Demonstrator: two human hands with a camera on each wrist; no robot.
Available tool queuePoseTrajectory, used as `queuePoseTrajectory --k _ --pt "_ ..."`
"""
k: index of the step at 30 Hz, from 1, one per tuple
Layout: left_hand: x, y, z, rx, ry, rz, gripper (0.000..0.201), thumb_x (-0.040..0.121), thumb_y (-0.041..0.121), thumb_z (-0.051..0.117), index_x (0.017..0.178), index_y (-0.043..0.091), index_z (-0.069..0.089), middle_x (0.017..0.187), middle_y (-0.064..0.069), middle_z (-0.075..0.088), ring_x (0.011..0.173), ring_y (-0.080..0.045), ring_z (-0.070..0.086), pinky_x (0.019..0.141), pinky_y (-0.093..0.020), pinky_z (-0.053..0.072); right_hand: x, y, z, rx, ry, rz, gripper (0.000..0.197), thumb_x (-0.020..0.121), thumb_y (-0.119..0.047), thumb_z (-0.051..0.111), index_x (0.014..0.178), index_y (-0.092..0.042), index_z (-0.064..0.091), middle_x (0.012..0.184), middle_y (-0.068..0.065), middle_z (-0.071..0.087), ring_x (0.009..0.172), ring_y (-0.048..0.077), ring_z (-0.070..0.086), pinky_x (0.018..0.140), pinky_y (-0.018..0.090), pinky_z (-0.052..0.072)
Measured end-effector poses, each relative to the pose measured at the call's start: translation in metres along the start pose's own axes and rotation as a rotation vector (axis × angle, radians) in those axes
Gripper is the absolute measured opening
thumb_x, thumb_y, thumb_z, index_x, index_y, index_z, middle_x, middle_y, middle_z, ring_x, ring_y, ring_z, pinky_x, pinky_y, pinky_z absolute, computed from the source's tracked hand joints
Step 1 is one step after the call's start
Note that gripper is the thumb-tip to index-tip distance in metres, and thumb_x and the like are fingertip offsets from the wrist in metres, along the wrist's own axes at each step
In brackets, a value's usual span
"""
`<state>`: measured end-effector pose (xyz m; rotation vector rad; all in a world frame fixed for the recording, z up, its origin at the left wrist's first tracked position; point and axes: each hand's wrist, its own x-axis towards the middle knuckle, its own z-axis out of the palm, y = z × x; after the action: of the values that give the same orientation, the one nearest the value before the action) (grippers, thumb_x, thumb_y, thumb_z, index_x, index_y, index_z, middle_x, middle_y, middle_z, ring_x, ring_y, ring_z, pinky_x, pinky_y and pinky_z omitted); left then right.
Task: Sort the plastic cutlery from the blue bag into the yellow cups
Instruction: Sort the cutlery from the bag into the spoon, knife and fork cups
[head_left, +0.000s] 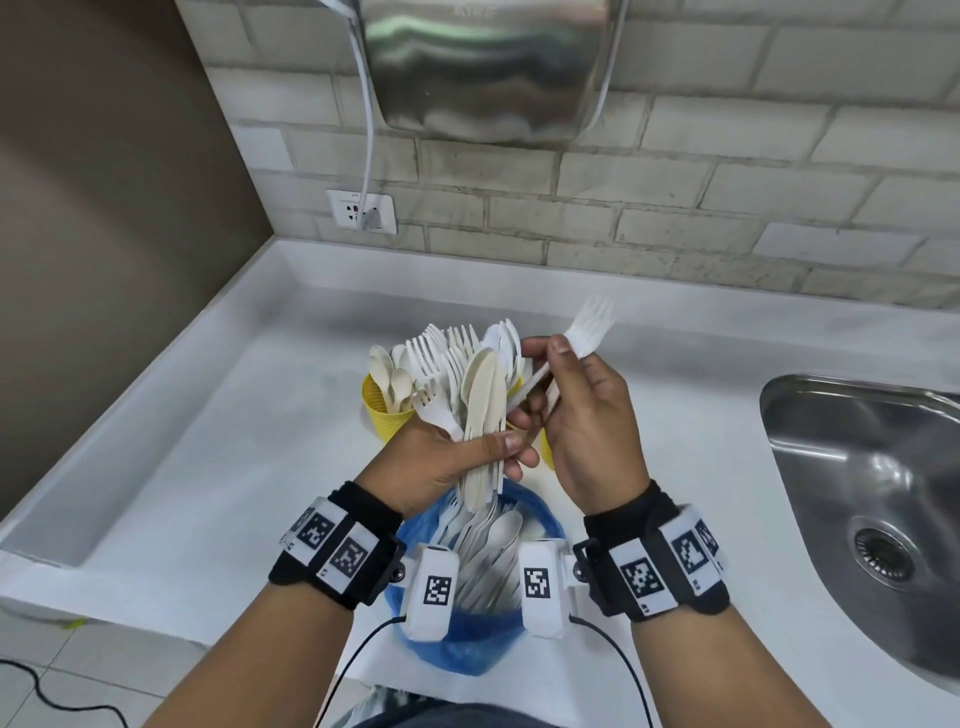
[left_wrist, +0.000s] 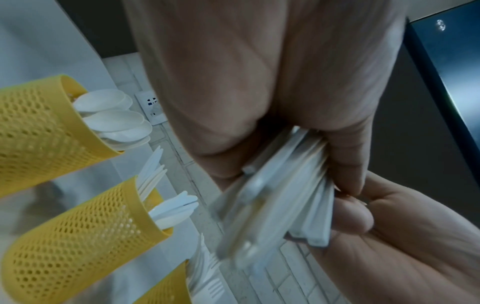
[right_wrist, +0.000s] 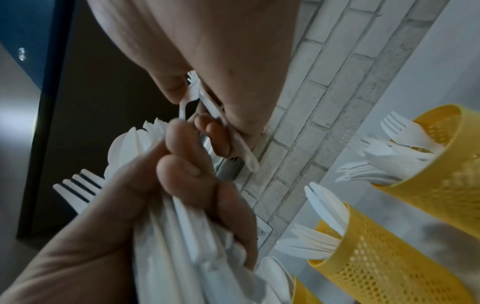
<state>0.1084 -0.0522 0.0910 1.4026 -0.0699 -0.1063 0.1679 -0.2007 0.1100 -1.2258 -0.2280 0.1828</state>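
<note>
My left hand (head_left: 511, 454) grips a fanned bundle of white and cream plastic cutlery (head_left: 478, 395) upright above the blue bag (head_left: 467, 649), which holds more cutlery. My right hand (head_left: 550, 374) pinches a white fork (head_left: 587, 327) by its handle, tines up, just right of the bundle. Behind the hands stand the yellow mesh cups; one with spoons (head_left: 379, 405) shows at the left. The left wrist view shows the spoon cup (left_wrist: 39, 123), the knife cup (left_wrist: 78, 236) and the fork cup (left_wrist: 166, 288). The right wrist view shows the pinched fork (right_wrist: 207, 102) and the fork cup (right_wrist: 441, 164).
A steel sink (head_left: 872, 499) is set into the white counter at the right. A wall socket with a plug (head_left: 361, 210) and a steel appliance (head_left: 488, 67) are on the brick wall behind. The counter has a raised rim (head_left: 156, 395) on the left.
</note>
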Motion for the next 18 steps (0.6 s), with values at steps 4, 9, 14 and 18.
queuePoseTrajectory --k 4,9,14,18 --pt "0.001 -0.002 0.0 0.032 -0.023 -0.018 0.027 0.093 0.016 0.069 0.116 0.003 0.066 0.095 -0.02 0.074 0.079 -0.029 0.069 0.08 -0.037 0.057 0.007 -0.006 -0.002 0.114 0.098 -0.061 0.043 0.106 -0.044 0.044 0.086 -0.011 0.063 0.078 0.013 0.062 0.064 0.028 0.059 0.066 0.042 0.049" --pt "0.001 0.0 -0.002 -0.008 0.02 -0.046 0.017 0.094 0.011 0.065 0.107 0.0 0.066 0.092 -0.02 0.074 0.074 -0.025 0.07 0.07 -0.031 0.058 0.014 -0.018 -0.016 0.183 0.144 -0.115 0.043 0.112 -0.036 0.036 0.084 -0.01 0.054 0.056 -0.001 0.04 0.051 0.017 0.042 0.06 0.032 0.045" --pt "0.003 0.0 -0.001 0.014 -0.022 -0.037 0.017 0.092 0.016 0.068 0.103 0.003 0.067 0.093 -0.021 0.075 0.075 -0.026 0.07 0.07 -0.034 0.06 0.005 -0.022 -0.02 -0.364 -0.18 -0.077 0.024 0.103 -0.021 0.061 0.113 0.0 0.066 0.055 -0.015 0.058 0.047 0.0 0.051 0.055 0.014 0.041" --pt "0.004 0.0 -0.002 -0.006 -0.053 -0.051 0.02 0.091 0.022 0.071 0.104 0.007 0.069 0.095 -0.019 0.075 0.076 -0.027 0.07 0.075 -0.039 0.061 0.0 -0.028 -0.015 -0.347 -0.231 -0.089 0.02 0.103 -0.011 0.056 0.108 0.005 0.067 0.048 -0.017 0.056 0.043 0.0 0.051 0.053 0.009 0.04"
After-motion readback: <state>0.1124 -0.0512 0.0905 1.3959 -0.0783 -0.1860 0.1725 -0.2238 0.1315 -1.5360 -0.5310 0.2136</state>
